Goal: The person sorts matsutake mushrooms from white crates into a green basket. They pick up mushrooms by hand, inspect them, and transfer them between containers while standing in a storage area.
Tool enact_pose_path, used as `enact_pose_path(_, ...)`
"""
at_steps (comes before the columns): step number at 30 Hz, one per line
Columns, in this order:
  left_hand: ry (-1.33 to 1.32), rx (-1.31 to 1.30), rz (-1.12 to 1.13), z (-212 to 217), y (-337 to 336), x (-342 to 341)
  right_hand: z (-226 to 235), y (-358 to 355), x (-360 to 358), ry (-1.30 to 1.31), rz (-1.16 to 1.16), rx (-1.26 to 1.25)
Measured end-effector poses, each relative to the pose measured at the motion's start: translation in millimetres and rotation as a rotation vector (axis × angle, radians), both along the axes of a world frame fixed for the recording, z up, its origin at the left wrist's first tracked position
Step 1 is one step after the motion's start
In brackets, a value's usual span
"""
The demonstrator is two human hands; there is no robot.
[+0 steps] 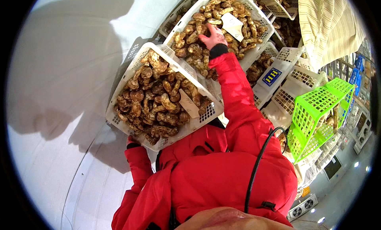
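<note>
A white plastic crate (214, 115) full of brown, soil-flecked mushrooms (149, 97) is tilted close against my body. My left hand (130, 140) grips its lower left edge; most of those fingers are hidden by the crate. A card tag (189, 104) lies on these mushrooms. Beyond it stands a second white crate (266, 30), also heaped with mushrooms (194, 51). My right hand (214, 36) reaches over that heap, thumb and fingers apart at the mushrooms, beside a pale card tag (232, 26). No mushroom is visibly held in it.
More white crates (276, 71) of mushrooms are stacked to the right. A bright green basket (313, 107) stands on the right, near a striped cream cloth (329, 27). A pale wall (75, 87) runs along my left side.
</note>
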State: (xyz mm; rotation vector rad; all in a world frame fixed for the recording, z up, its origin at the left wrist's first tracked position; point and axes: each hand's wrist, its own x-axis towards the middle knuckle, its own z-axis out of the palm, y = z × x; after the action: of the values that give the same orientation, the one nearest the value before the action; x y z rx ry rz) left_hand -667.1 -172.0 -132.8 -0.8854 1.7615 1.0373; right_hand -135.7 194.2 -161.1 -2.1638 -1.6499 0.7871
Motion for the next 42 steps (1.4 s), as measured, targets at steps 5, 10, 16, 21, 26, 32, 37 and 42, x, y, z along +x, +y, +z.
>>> enact_pose_path(5, 0.189, -0.113, -0.156, 7.3, 28.4, 20.3, 18.0, 26.5, -17.0, -0.167, 0.014, -0.467)
enact_pose_path(10, 0.205, -0.153, -0.131, 9.1, 28.4, 25.2, 18.3, -14.0, -8.7, -0.015, -0.243, -0.379)
enact_pose_path(16, 0.103, -0.115, -0.025, 19.2, 47.0, 36.7, -11.7, -38.8, -7.8, 0.097, -0.349, -0.424)
enact_pose_path(21, 0.129, -0.151, -0.172, 34.5, 54.6, 46.3, 31.5, -26.8, -19.6, -0.008, -0.127, -0.078)
enact_pose_path(26, 0.161, -0.210, -0.244, 28.4, 48.5, 38.5, 37.5, -33.6, -44.4, -0.153, 0.446, 0.049)
enact_pose_path(32, 0.196, -0.214, -0.151, -0.2, 23.4, 7.0, 19.3, -25.7, -30.5, -0.038, -0.070, 0.010)
enact_pose_path(37, 0.176, -0.240, -0.180, 21.0, 39.6, 27.0, 48.7, -37.6, 30.6, -0.123, -0.568, -0.033)
enact_pose_path(42, 0.141, -0.162, -0.151, 3.6, 26.6, 10.8, 26.3, -63.2, 111.9, -0.248, -0.778, 0.025)
